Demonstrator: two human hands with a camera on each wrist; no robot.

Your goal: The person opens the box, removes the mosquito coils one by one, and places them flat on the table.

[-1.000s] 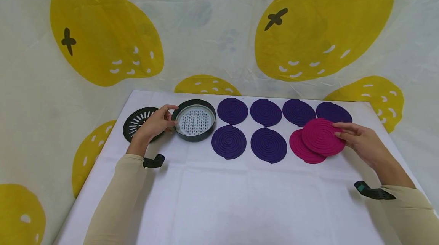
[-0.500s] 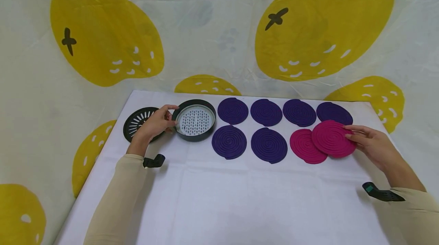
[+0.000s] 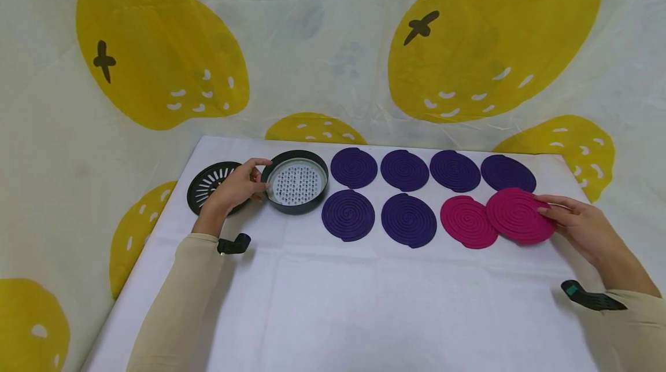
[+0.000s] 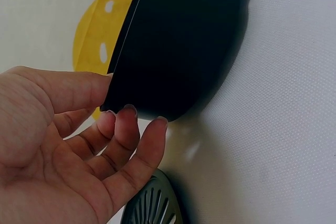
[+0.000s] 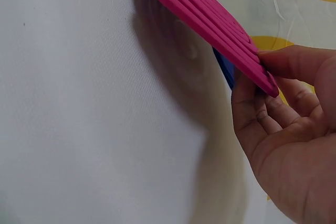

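Note:
My right hand (image 3: pixel 585 227) pinches a pink spiral coaster (image 3: pixel 517 216) by its right edge. In the right wrist view the thumb lies on the ridged face of the coaster (image 5: pixel 215 27), fingers beneath; its lower edge stands off the cloth over a shadow. A second pink coaster (image 3: pixel 465 223) lies flat just left of it. My left hand (image 3: pixel 236 187) holds the rim of a round black container (image 3: pixel 295 209), in which a pale perforated grater disc (image 3: pixel 296 184) sits. The left wrist view shows thumb and fingertips at the edge of the container's dark wall (image 4: pixel 178 45).
Several purple spiral coasters (image 3: pixel 354 168) lie in two rows between the hands, near the back edge. A black slotted disc (image 3: pixel 200 192) lies partly under my left hand's outline. The white-clothed table (image 3: pixel 364 308) meets a lemon-print sheet (image 3: pixel 322 59) behind.
My right hand has carried the pink coaster to the right and slightly nearer, uncovering most of the other pink one. My left hand and the container stay put.

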